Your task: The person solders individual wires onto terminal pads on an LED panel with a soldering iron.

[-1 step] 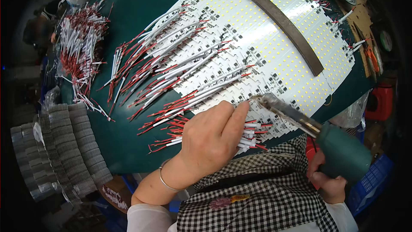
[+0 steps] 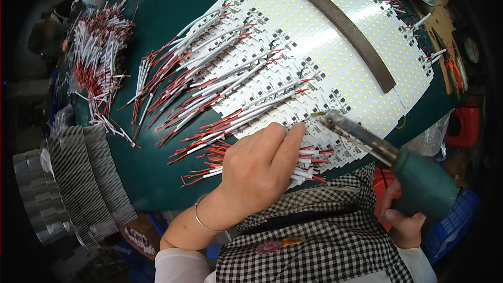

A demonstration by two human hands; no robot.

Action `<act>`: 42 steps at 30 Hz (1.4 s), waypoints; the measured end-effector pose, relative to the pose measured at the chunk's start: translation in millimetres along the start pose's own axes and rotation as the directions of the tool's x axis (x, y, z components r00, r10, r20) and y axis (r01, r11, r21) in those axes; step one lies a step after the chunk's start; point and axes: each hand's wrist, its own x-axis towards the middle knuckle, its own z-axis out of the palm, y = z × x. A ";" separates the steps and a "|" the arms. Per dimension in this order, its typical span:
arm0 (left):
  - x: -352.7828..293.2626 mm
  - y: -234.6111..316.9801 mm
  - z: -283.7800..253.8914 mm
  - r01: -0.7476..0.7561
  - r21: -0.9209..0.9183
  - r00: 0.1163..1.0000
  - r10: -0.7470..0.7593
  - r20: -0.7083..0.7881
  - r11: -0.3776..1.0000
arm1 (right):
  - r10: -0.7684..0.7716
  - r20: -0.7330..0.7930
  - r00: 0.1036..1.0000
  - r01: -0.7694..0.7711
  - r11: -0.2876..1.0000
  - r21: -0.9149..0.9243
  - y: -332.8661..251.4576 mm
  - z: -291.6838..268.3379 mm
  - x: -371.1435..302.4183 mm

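My left hand (image 2: 257, 165) is closed over a bundle of short white-sheathed wires (image 2: 309, 165) with red ends, which stick out on both sides of it. Its thumb and forefinger meet at the edge of the white LED boards (image 2: 361, 63); whatever they pinch there is too small to tell. My right hand (image 2: 406, 222) grips the green handle of a soldering iron (image 2: 427, 186). The iron's metal tip points left, just beyond my left fingertips, over the boards' component ends. Whether it touches a board cannot be made out.
A dark curved bar (image 2: 340, 26) lies across the boards. Rows of white and red wires (image 2: 220, 84) rest on their left side. On the green table (image 2: 144, 173) is a wire heap (image 2: 102, 47); stacked ridged strips (image 2: 89, 173) stand left. Pliers (image 2: 453, 71) lie far right.
The soldering iron has shifted slightly to the right, and its tip sits a little farther off from my left fingertips. My left hand has hardly moved.
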 end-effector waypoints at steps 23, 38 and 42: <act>7.0 -12.0 -2.7 -0.142 -0.005 0.989 0.142 0.046 0.990 | 0.074 -0.051 0.996 -0.070 0.994 0.086 12.7 -14.4 -29.0; 6.8 -12.4 0.7 -0.146 -0.040 0.989 0.147 0.012 0.988 | 0.202 -0.020 0.979 -0.203 0.977 -0.058 -21.2 10.4 -13.2; 3.1 -10.4 -0.3 -0.160 0.029 0.987 0.159 0.008 0.987 | -0.096 0.293 0.951 0.249 0.801 -0.545 -14.6 -5.4 -9.0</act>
